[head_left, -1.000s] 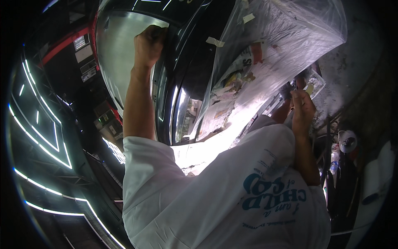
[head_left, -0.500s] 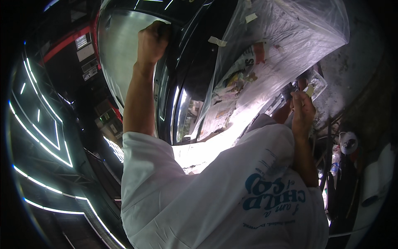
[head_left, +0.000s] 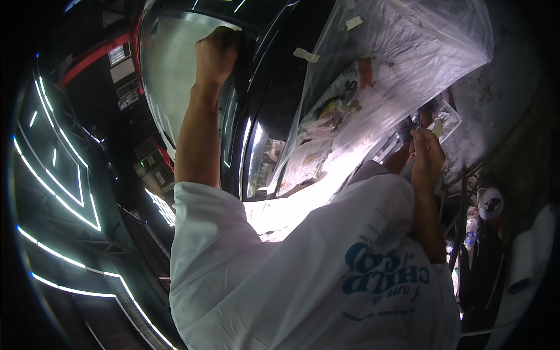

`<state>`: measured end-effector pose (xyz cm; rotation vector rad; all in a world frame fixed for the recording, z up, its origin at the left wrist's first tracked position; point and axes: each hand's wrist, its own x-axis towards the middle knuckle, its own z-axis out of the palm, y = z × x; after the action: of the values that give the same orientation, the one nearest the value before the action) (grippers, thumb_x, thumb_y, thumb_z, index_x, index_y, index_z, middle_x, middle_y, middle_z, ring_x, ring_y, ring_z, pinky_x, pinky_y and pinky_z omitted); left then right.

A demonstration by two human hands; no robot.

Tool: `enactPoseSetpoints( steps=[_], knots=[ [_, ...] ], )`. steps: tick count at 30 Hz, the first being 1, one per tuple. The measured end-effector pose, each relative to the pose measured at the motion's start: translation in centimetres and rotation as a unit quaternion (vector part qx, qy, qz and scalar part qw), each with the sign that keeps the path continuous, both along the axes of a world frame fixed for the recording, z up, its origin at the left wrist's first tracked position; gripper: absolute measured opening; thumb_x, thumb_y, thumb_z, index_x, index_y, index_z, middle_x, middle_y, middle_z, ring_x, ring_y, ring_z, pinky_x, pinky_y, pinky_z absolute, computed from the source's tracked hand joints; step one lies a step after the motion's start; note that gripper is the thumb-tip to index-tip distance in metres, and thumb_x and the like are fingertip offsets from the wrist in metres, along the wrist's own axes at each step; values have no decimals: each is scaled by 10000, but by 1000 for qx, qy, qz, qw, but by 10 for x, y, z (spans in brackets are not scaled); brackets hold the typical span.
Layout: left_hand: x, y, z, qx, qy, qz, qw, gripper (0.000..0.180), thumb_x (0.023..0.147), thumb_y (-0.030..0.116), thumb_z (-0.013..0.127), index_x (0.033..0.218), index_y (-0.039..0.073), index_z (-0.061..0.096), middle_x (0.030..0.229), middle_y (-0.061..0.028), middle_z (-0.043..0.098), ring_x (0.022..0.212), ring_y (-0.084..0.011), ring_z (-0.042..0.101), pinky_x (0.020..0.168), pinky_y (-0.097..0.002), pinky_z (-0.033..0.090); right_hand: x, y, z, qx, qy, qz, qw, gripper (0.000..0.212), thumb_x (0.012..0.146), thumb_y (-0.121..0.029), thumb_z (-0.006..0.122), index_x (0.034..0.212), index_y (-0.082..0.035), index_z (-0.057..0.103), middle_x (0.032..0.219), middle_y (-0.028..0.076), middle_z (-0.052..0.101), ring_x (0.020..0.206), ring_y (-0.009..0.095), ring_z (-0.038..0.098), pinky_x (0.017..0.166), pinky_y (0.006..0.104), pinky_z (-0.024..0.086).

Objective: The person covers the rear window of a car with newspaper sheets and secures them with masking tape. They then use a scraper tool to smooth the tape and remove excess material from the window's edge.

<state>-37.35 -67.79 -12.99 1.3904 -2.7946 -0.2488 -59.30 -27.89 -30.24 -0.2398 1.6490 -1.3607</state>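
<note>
My left hand (head_left: 218, 57) is curled with bent knuckles at the edge of a dull grey-green panel (head_left: 169, 64) on a glossy black car body (head_left: 274, 76). Its fingers sit in shadow, and what they hold, if anything, is hidden. Lower, at the right, my right hand (head_left: 427, 154) is closed in a pinch, raised beside my torso. A small pale yellow piece (head_left: 437, 128) shows just past its fingertips; I cannot make out what it is or whether the fingers grip it.
Clear plastic sheeting (head_left: 402, 64), fixed with strips of masking tape (head_left: 305, 55), covers part of the car, with printed paper (head_left: 350, 87) beneath. Bright light glows below it. Dark upright poles and a white round object (head_left: 490, 203) stand at right. Light strips (head_left: 70, 186) line the left side.
My left hand has shifted very slightly upward along the panel's edge. The right hand stays pinched in nearly the same place.
</note>
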Motion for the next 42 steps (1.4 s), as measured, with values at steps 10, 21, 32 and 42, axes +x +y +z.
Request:
enactPoseSetpoints(
  steps=[10,21,32,42],
  knots=[
    [4,-2,4,-4,-31,-7,999,175,920,164,688,903,-9,712,750,-207,707,683,-368,719,641,-406,551,-3,4,3,31,1,1,1000,238,977,-220,696,931,11,730,811,57,592,776,161,550,754,317,453],
    [1,-2,3,4,-17,-7,1000,197,919,173,696,884,-21,699,729,-212,689,655,-379,694,623,-413,532,-1,2,0,-21,-5,28,999,190,1040,-171,622,1061,3,694,788,-11,555,733,72,500,664,240,398],
    [-3,0,1,-16,3,9,1000,262,914,227,698,892,-34,701,788,-232,714,730,-400,721,672,-416,556,0,3,-10,0,42,7,999,225,995,-218,674,991,3,718,996,121,643,788,152,555,714,303,458],
    [-12,0,-1,-18,-6,26,999,246,915,226,705,910,-19,723,810,-226,727,766,-406,725,692,-419,563,3,2,-2,8,-53,9,999,235,993,-214,684,953,13,729,1060,130,645,764,140,554,729,303,477]
  ],
)
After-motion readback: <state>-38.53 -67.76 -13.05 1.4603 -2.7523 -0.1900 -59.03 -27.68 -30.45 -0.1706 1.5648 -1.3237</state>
